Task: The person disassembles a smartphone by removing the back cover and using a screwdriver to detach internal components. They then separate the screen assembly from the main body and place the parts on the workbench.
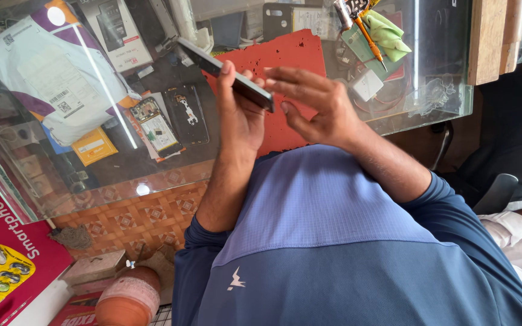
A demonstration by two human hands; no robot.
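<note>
Black phone (225,73), slim slab, held edge-on above the glass counter (442,102); long axis runs from up-left down to the right, lower end nearest the right fingers. Head view only: left hand (237,115) grips the phone from below, thumb up along the near edge, fingers wrapped behind, so clenched on the phone. Right hand (318,102) sits just right of the phone's lower end, fingers (291,78) stretched flat over its corner, thumb tip touching or just shy of the edge; cannot tell which, so its grip is unclear. Left hand is the carrier, right the nearer to the free corner. Beyond the fingers: red mat (291,54), orange screwdriver (368,36), green cloth (391,33). Left of them: opened phone (157,127).
</note>
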